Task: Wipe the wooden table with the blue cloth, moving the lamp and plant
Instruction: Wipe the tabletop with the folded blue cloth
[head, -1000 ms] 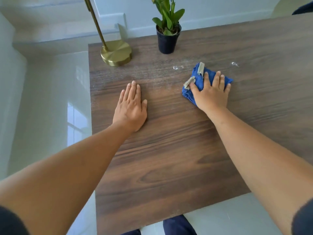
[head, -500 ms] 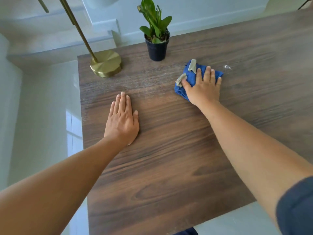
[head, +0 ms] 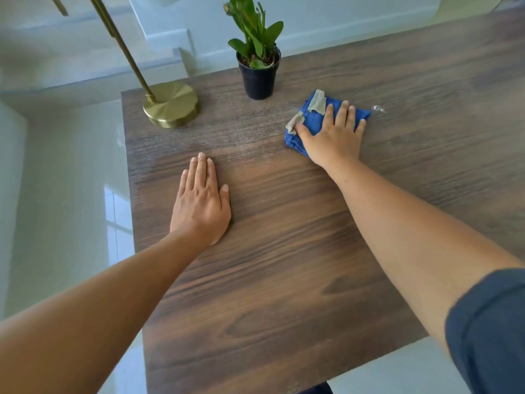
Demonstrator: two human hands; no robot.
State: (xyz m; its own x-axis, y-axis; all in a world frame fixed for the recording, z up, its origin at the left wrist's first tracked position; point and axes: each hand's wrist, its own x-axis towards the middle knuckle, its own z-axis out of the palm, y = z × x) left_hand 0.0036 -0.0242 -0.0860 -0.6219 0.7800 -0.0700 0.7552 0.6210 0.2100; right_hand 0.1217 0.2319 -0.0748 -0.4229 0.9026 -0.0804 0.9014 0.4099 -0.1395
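Observation:
My right hand presses flat on the blue cloth, which lies on the dark wooden table a little in front and right of the plant. The cloth has grey tags sticking out near my thumb. The plant has green leaves and stands in a black pot near the table's far edge. The lamp has a round brass base at the far left corner, with its thin brass stem leaning up out of view. My left hand rests flat on the table, fingers together, holding nothing.
A dusty, paler band crosses the table between the lamp base and the cloth. A small wet or shiny speck lies just right of the cloth. The table's left edge drops to a glossy white tiled floor. A white wall runs behind.
My right hand slid the cloth along the table toward the speck on its right. The view tilted, bringing the lamp and plant lower in frame. My left hand stayed flat.

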